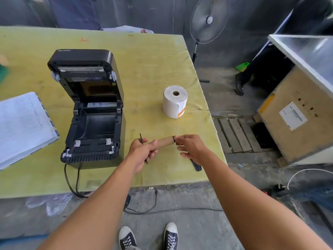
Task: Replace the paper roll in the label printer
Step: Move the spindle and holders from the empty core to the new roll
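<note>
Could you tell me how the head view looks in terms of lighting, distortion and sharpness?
Head view: soft, even daylight with only faint shadows; wide-angle bending curves the table edges and stretches the forearms; the open label printer and new paper roll are fairly sharp, while the fan and background corners are softer.

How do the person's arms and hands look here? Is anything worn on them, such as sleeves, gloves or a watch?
Both forearms are bare right to the picture's bottom edge: no sleeve shows. The left hand and right hand wear no gloves, and no watch, bracelet or ring can be made out on either wrist or on the fingers that show. Below, the person wears dark lace-up canvas shoes with white toe caps.
</note>
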Motion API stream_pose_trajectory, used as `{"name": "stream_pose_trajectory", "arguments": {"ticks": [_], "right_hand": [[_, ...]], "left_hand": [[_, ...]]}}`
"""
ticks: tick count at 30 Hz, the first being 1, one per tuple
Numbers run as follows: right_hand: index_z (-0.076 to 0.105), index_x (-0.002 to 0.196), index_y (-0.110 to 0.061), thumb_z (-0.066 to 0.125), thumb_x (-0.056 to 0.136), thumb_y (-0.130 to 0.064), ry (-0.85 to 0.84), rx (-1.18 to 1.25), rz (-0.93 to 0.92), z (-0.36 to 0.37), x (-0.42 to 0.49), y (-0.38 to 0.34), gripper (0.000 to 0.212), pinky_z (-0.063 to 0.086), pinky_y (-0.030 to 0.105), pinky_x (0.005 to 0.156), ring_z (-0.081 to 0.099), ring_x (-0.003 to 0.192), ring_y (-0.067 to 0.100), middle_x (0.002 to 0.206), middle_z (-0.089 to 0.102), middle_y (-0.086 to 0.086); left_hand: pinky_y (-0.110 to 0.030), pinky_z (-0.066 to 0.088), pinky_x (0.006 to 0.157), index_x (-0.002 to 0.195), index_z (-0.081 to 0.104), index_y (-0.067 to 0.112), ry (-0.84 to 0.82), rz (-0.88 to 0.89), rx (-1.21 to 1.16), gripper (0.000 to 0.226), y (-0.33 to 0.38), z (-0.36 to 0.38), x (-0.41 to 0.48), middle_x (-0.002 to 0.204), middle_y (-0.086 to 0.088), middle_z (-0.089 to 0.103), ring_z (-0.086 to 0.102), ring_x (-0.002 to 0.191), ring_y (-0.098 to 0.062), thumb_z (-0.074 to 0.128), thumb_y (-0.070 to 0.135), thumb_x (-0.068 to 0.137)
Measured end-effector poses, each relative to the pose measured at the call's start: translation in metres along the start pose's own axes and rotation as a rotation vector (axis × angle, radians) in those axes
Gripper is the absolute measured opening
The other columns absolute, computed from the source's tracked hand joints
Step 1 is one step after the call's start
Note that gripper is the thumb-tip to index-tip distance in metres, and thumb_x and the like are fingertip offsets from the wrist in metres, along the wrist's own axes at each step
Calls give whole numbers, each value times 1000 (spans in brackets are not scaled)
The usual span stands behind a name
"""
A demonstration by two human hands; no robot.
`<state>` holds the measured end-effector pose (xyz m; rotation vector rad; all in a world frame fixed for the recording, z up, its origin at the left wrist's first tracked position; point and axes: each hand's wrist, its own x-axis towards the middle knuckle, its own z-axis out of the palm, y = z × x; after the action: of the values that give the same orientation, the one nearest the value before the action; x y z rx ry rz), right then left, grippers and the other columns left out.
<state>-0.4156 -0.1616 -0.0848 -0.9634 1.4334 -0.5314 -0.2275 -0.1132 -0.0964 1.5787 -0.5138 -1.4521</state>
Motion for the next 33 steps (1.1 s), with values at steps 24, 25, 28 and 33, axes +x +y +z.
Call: {"name": "stream_pose_trajectory", "arguments": {"ticks": [24,25,28,33], "right_hand": [[62,123,-12,64,94,-25,98,-423,-139,-8,47,13,32,62,44,73,60,58,25,84,64,11],[61,123,-13,66,93,-25,118,-425,-154,-9,47,10,33,62,42,71,61,58,25,83,65,12],[65,112,-9,68,91,-30,129,-350,-193,-13,41,0,30,53,31,53,57,59,20,78,62,9],[72,101,-14,74,79,-55,-215,-137,-18,-7,23,-18,46,48,24,51,53,61,11,76,64,1]], "left_hand": [[-24,45,51,119,48,6,95,-27,23,36,-8,-16,18,86,-11,59,55,62,-13,67,20,91],[-24,45,51,118,49,7,98,-30,16,35,-8,-15,18,86,-11,59,55,62,-12,67,21,91],[-24,45,53,110,52,9,115,-40,-24,27,-4,-11,20,83,-9,59,54,61,-12,66,21,92],[-27,43,57,97,54,12,125,-32,-113,16,7,2,18,81,-8,59,53,61,-13,66,20,92]]}}
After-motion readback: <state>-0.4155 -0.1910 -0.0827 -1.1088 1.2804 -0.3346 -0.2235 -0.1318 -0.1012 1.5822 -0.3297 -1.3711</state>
